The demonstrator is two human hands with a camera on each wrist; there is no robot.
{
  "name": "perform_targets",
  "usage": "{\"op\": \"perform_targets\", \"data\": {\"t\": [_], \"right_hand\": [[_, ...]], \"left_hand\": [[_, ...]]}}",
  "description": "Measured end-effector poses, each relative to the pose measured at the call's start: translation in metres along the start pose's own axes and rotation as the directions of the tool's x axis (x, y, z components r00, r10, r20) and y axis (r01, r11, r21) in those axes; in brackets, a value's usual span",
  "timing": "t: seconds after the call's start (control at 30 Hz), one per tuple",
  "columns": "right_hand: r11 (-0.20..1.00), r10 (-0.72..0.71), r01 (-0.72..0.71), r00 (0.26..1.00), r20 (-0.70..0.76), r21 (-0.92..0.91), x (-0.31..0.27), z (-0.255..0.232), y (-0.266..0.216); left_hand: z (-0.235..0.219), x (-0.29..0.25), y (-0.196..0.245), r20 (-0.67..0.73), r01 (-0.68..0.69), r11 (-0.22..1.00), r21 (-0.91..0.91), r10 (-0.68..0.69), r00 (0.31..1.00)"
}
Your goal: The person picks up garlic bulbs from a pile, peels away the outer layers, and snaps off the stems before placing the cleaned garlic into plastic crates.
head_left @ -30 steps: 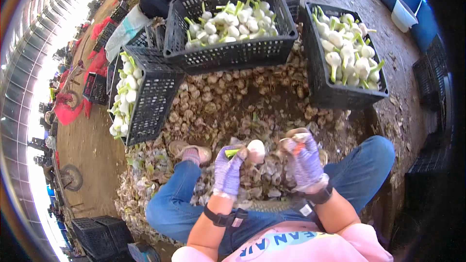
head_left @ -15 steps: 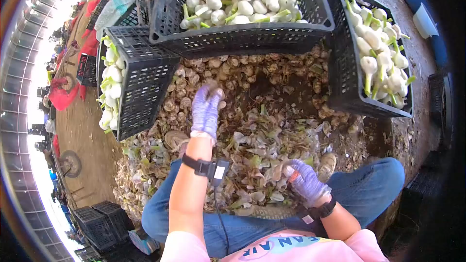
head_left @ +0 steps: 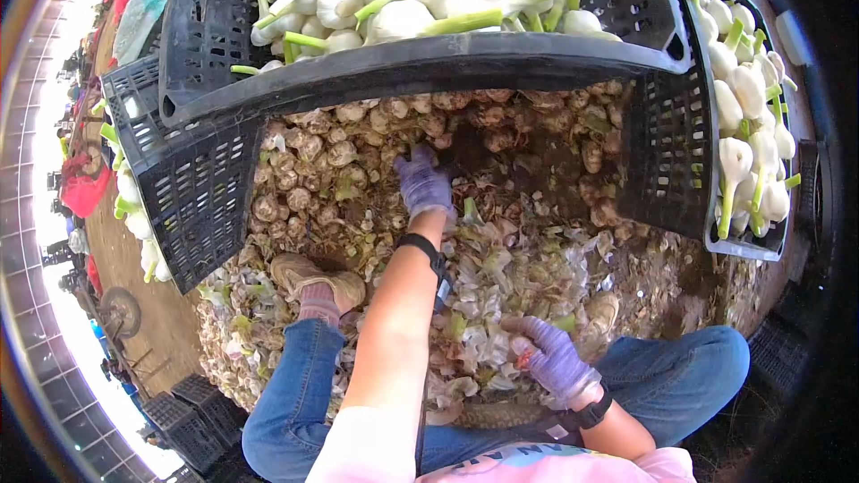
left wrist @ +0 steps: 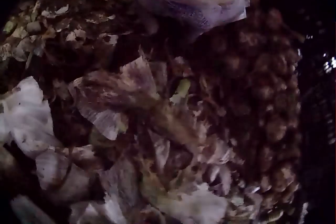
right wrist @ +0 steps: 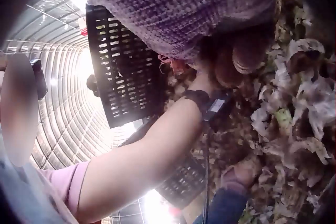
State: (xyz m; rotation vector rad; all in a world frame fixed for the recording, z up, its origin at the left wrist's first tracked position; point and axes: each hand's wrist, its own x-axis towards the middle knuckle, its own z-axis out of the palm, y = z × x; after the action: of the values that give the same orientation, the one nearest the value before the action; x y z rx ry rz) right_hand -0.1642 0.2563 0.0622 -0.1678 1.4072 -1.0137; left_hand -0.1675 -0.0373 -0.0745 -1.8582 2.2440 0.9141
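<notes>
My left hand point(head_left: 423, 183), in a purple knit glove under a thin clear one, reaches down to the far heap of unpeeled garlic bulbs point(head_left: 304, 148). Its fingertips are at the bulbs beside a dark bare patch, partly hidden among them. Only its glove cuff point(left wrist: 194, 8) shows clearly in the left wrist view. Low over loose garlic skins point(head_left: 488, 282), my right hand point(head_left: 555, 362) stays near the right knee with its fingers bent. Something orange-red point(right wrist: 176, 65) shows by its fingers; whether they grip it I cannot tell.
A black crate point(head_left: 429, 72) of peeled white garlic with green stems stands in front. Similar crates stand at the left point(head_left: 201, 197) and right point(head_left: 667, 148). A shoe point(head_left: 318, 282) rests on the skins at left. Bent knees flank the work area.
The white garlic bulb with a green stem has left my left hand, which has reached out to the heap and then farther right. My right hand stays low. The head view has shifted closer to the crates.
</notes>
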Motion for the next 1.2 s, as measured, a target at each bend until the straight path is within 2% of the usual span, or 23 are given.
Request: {"op": "perform_targets", "data": {"t": [0.03,0.13,0.2,0.23,0.27,0.33,0.4,0.43,0.47,0.5,0.53,0.6,0.67,0.73,0.77,0.83,0.87,0.93,1.0,1.07,1.1,1.17,1.2], "right_hand": [[1.000,-0.003,0.003,1.000,-0.002,0.005,-0.001,0.001,-0.003],[0.990,-0.088,0.095,0.993,-0.073,0.101,-0.005,0.003,-0.013],[0.986,-0.093,0.102,0.993,-0.076,0.133,-0.012,0.004,-0.013],[0.959,-0.178,0.180,0.984,-0.033,0.220,-0.014,0.004,-0.008],[0.956,-0.187,0.190,0.982,-0.034,0.224,-0.016,0.007,-0.006],[0.916,-0.396,0.386,0.914,-0.090,-0.111,-0.023,0.011,-0.004],[0.853,-0.514,0.489,0.847,-0.134,-0.182,-0.038,0.020,-0.013],[0.848,-0.530,0.520,0.835,-0.147,-0.103,-0.047,0.024,-0.020],[0.837,-0.544,0.547,0.825,-0.157,-0.024,-0.058,0.028,-0.026],[0.884,-0.396,0.417,0.908,-0.136,0.211,-0.070,0.031,-0.032],[0.877,-0.413,0.434,0.900,-0.138,0.206,-0.078,0.033,-0.029],[0.776,-0.582,0.599,0.801,-0.143,0.198,-0.091,0.037,-0.022],[0.758,-0.593,0.593,0.800,-0.092,0.272,-0.112,0.046,-0.033],[0.712,-0.577,0.528,0.816,-0.044,0.464,-0.124,0.055,-0.037],[0.702,-0.547,0.493,0.836,-0.054,0.513,-0.127,0.059,-0.038],[0.710,-0.571,0.509,0.821,-0.026,0.486,-0.134,0.061,-0.035],[0.718,-0.587,0.521,0.810,-0.002,0.462,-0.138,0.061,-0.035],[0.747,-0.574,0.532,0.819,-0.018,0.400,-0.151,0.062,-0.040],[0.761,-0.499,0.430,0.866,0.014,0.486,-0.164,0.064,-0.047],[0.790,-0.472,0.411,0.881,0.024,0.455,-0.168,0.060,-0.046],[0.822,-0.435,0.382,0.900,0.033,0.423,-0.169,0.058,-0.044],[0.807,-0.462,0.400,0.886,0.044,0.435,-0.168,0.058,-0.040],[0.793,-0.483,0.412,0.874,0.052,0.449,-0.167,0.058,-0.038]], "left_hand": [[-0.002,-0.006,-0.001,0.000,-0.005,1.000,0.004,0.005,1.000],[-0.025,-0.045,-0.008,-0.147,-0.119,0.992,0.030,0.122,0.982],[-0.054,-0.084,-0.006,0.091,-0.017,0.928,-0.373,0.055,0.994],[-0.047,-0.085,-0.027,0.149,0.039,0.623,-0.782,0.125,0.981],[-0.041,-0.097,-0.051,0.143,0.029,0.625,-0.780,0.133,0.981],[-0.083,-0.156,-0.034,0.287,0.150,0.330,-0.932,0.418,0.862],[-0.116,-0.210,-0.020,0.322,0.225,0.244,-0.943,0.510,0.798],[-0.122,-0.230,-0.026,0.292,0.231,0.180,-0.956,0.548,0.783],[-0.132,-0.252,-0.030,0.320,0.261,0.185,-0.947,0.556,0.767],[-0.142,-0.270,-0.029,0.313,0.236,0.207,-0.949,0.557,0.769],[-0.150,-0.287,-0.029,0.306,0.211,0.230,-0.950,0.558,0.771],[-0.158,-0.312,-0.034,0.257,0.134,0.247,-0.960,0.574,0.777],[-0.166,-0.331,-0.040,0.229,0.052,0.303,-0.952,0.586,0.778],[-0.172,-0.346,-0.043,0.170,-0.020,0.293,-0.956,0.608,0.776],[-0.175,-0.351,-0.045,0.148,-0.117,0.342,-0.933,0.657,0.739],[-0.176,-0.359,-0.051,0.103,-0.266,0.367,-0.892,0.735,0.670],[-0.178,-0.364,-0.052,0.090,-0.279,0.360,-0.890,0.739,0.668],[-0.181,-0.375,-0.053,0.161,-0.115,0.332,-0.936,0.694,0.702],[-0.177,-0.379,-0.056,0.186,-0.074,0.333,-0.940,0.683,0.706],[-0.172,-0.382,-0.059,0.200,0.055,0.226,-0.973,0.688,0.697],[-0.171,-0.384,-0.059,0.198,0.053,0.226,-0.973,0.690,0.697],[-0.171,-0.387,-0.059,0.256,0.284,0.072,-0.956,0.676,0.691],[-0.172,-0.387,-0.058,0.256,0.283,0.073,-0.956,0.675,0.692]]}}
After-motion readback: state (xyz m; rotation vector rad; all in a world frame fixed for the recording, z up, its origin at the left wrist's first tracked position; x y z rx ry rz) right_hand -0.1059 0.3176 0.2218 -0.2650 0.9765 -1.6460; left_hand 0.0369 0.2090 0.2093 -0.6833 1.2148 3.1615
